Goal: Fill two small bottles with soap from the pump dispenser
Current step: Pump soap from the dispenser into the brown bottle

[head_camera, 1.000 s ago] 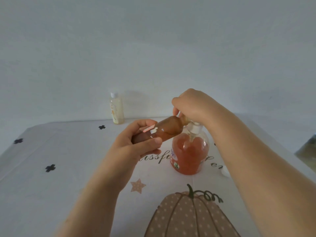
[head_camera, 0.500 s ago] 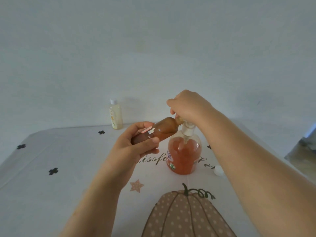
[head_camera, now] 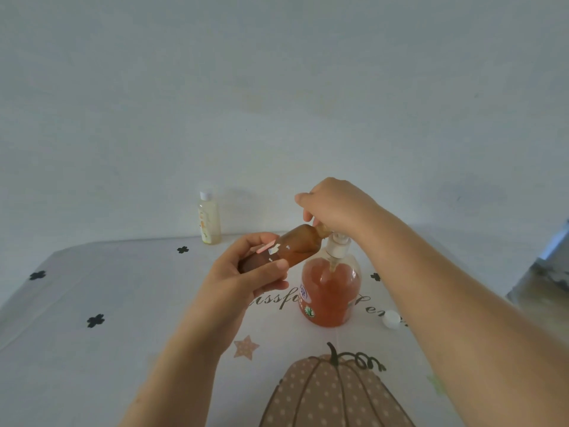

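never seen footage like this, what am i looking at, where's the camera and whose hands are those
There is no machine here. These are a person's two bare hands, filmed by one wide-angle camera worn on the head, looking forward and down. That is why both arms come in from the bottom edge.

The left hand grips a small brown bottle, tipped on its side with its mouth toward the dispenser. The dispenser is a clear pump bottle of orange soap standing on the printed tablecloth. The right hand curls over the pump top, and the brown bottle's mouth is hidden under it.

Farther back, a second small bottle, pale yellow and capped, stands upright. A loose white cap lies on the cloth to the right of the dispenser.
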{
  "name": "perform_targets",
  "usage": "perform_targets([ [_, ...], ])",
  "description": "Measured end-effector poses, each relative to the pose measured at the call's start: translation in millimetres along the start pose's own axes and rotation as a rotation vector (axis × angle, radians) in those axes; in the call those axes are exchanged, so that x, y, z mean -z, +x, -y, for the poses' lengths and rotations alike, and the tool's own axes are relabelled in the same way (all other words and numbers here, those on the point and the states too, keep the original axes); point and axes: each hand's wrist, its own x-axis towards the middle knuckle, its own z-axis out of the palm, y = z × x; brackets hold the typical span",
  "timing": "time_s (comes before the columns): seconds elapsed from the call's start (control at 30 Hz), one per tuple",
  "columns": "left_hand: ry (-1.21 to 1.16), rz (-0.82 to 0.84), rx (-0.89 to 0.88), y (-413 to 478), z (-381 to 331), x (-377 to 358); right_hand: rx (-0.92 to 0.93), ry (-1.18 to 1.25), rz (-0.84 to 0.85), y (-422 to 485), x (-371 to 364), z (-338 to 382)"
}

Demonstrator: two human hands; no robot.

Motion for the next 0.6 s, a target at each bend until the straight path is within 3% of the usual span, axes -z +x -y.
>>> perform_targets([
  [0.6,0.037,0.000,-0.004,4.4,5.1,6.3,0.008,0.118,0.058,10.2,-11.2,-14.2],
])
